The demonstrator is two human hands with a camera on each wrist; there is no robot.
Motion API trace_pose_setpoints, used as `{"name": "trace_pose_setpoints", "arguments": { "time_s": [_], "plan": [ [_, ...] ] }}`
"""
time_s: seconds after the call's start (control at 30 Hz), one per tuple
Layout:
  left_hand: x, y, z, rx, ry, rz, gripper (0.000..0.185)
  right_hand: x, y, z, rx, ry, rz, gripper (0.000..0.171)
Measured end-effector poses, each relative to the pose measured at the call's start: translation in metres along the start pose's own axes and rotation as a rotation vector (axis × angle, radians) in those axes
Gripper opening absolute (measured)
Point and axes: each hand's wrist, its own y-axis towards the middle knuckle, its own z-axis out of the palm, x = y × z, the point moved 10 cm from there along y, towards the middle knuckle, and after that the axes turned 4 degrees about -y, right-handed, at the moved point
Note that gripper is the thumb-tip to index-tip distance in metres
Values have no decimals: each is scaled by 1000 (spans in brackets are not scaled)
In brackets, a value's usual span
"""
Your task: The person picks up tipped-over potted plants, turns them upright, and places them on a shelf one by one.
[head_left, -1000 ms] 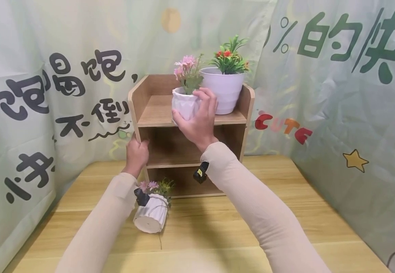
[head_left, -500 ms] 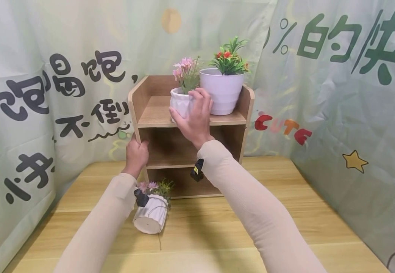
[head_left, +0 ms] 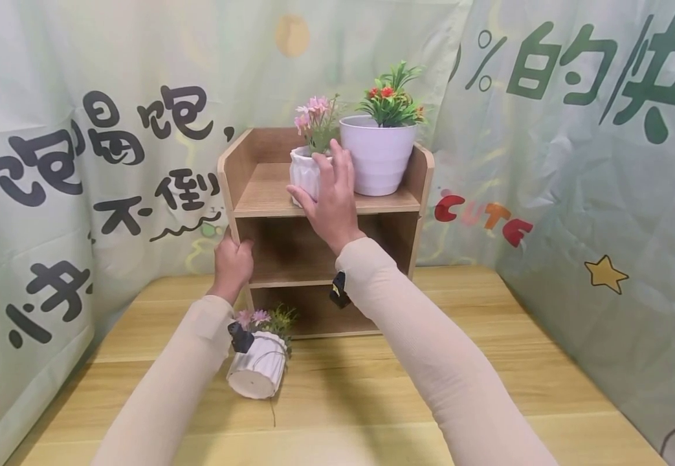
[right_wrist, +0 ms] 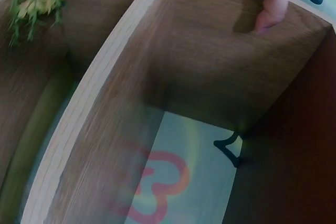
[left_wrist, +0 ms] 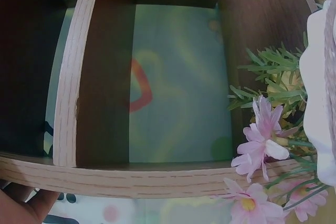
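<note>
My left hand grips the left side panel of the wooden shelf, its thumb on the inner face; part of it shows in the left wrist view. A small white flowerpot with pink artificial flowers stands upright on the top board. Around its front and right side is my right hand, fingers loosened and thumb before the pot; contact is hard to tell. Beside it stands a larger white flowerpot with red flowers and green leaves.
Another white flowerpot, with pink flowers and twine, lies tipped on the wooden table before the shelf's lower left. Printed cloth hangs behind and at both sides. The shelf's lower compartments have no back board.
The small flowerpot has shifted slightly left and come down onto the top board. My right hand's fingers have loosened and straightened around it. My left hand keeps its grip on the side panel.
</note>
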Motion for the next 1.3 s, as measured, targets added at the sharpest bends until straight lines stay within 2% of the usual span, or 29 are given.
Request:
{"name": "trace_pose_setpoints", "arguments": {
  "time_s": [0.3,0.4,0.5,0.7,0.9,1.1,1.3],
  "plan": [
    [1,1,0,0,2,-7,41,7,-4,9,89,-137,-88,57],
    [1,1,1,4,11,-9,41,10,-7,13,138,-218,-132,52],
    [0,1,0,2,11,-6,40,11,-9,18,209,-247,-148,51],
    [-2,0,0,3,5,-4,41,5,-10,31,411,-231,-64,56],
    [-1,1,0,5,10,-1,40,-3,-9,43,585,-294,22,67],
    [1,1,2,13,-2,-2,39,-8,-5,48,660,-316,80,73],
    [1,1,2,18,-3,-7,37,-13,-3,44,685,-212,178,75]
  ]
}}
